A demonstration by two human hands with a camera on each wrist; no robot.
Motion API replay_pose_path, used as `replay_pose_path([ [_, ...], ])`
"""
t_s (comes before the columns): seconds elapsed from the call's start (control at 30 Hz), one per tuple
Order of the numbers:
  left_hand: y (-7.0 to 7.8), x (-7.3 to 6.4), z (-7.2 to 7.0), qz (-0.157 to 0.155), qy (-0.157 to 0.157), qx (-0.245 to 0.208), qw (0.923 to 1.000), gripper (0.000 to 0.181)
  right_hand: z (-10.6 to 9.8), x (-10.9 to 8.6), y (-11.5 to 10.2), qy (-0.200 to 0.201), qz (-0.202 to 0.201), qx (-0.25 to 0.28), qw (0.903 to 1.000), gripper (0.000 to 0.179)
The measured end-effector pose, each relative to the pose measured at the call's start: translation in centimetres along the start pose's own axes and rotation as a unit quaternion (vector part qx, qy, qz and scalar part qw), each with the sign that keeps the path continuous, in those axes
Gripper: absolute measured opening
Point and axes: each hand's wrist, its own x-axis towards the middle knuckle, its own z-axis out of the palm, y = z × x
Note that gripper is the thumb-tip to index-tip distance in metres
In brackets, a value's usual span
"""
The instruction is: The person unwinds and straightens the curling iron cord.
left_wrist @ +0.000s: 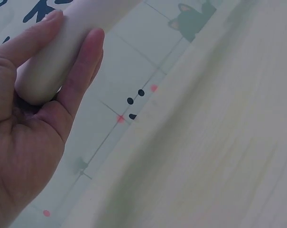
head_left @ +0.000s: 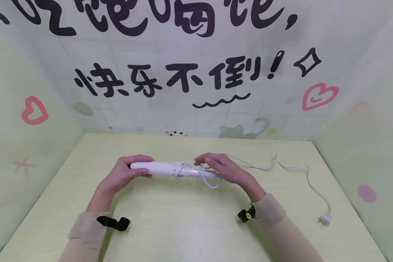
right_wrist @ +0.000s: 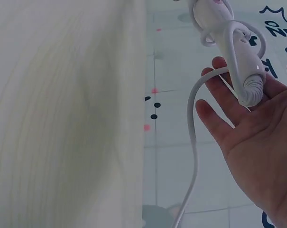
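Observation:
A white hair styling iron (head_left: 158, 168) is held sideways above the table, its thick rounded end to the left. My left hand (head_left: 123, 174) grips that end, thumb on one side and fingers on the other. At the narrower end, my right hand (head_left: 231, 171) has its fingers extended and loosely spread. In the right wrist view, the ribbed cord sleeve (right_wrist: 252, 90) lies against those fingers. The white cord (right_wrist: 194, 128) loops around the narrow part, passes over the fingertips and hangs down.
On the pale wood table (head_left: 183, 225), the rest of the cord trails right to a two-pin plug (head_left: 325, 219) near the right edge. Printed fabric walls (head_left: 170, 120) stand along the back and both sides. Each wrist wears a black camera mount (head_left: 116, 222).

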Motion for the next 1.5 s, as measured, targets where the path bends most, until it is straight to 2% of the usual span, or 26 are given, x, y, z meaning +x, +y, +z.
replay_pose_path([
  [0.1,0.0,0.0,0.0,-0.004,0.001,0.005,1.0000,0.035,0.1,-0.1,0.2,-0.009,0.015,0.004,0.9998,0.044],
  [0.23,0.1,-0.2,0.0,-0.011,0.009,0.013,0.9998,0.034,0.2,-0.5,0.3,-0.003,0.025,0.001,0.9997,0.040],
  [0.6,-0.2,-0.7,-0.6,-0.030,0.028,0.040,0.9983,0.032,-0.4,-1.5,1.3,0.014,0.028,0.020,0.9993,0.021],
  [0.73,-0.4,-0.9,-0.9,-0.032,0.038,0.047,0.9977,0.032,-0.6,-1.7,1.3,0.020,0.043,0.035,0.9983,0.021],
  [0.9,-0.3,-1.1,-1.3,-0.034,0.057,0.046,0.9967,0.032,-0.8,-1.8,1.3,0.025,0.066,0.053,0.9961,0.012],
  [1.17,-0.3,-1.6,-1.9,-0.026,0.065,0.021,0.9973,0.032,-0.5,-1.8,1.9,0.033,0.054,0.045,0.9970,0.009],
  [1.5,-0.1,-2.2,-2.5,-0.027,0.065,0.027,0.9972,0.032,-0.7,-2.0,2.1,0.020,0.055,0.029,0.9979,0.009],
])
